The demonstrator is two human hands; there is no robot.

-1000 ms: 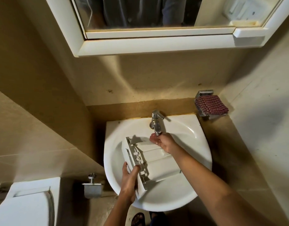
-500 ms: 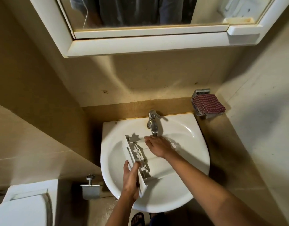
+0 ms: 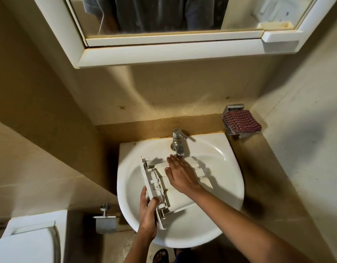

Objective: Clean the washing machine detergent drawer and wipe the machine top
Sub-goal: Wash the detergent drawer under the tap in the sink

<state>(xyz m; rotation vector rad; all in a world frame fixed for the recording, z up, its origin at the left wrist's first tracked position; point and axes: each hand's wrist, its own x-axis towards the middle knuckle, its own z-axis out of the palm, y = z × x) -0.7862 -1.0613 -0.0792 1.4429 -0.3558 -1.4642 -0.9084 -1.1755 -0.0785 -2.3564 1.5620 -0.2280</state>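
Beige bathroom walls surround a white sink (image 3: 231, 186), where the detergent drawer (image 3: 176, 198) lies tilted in the basin below the tap (image 3: 178, 144). The left hand (image 3: 148, 211) grips its front panel; the right hand (image 3: 181, 173) rests flat on it, fingers straight.

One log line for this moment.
step: detergent drawer in sink under tap | left hand: grips drawer front | right hand: flat on drawer | checked cloth: on wall holder
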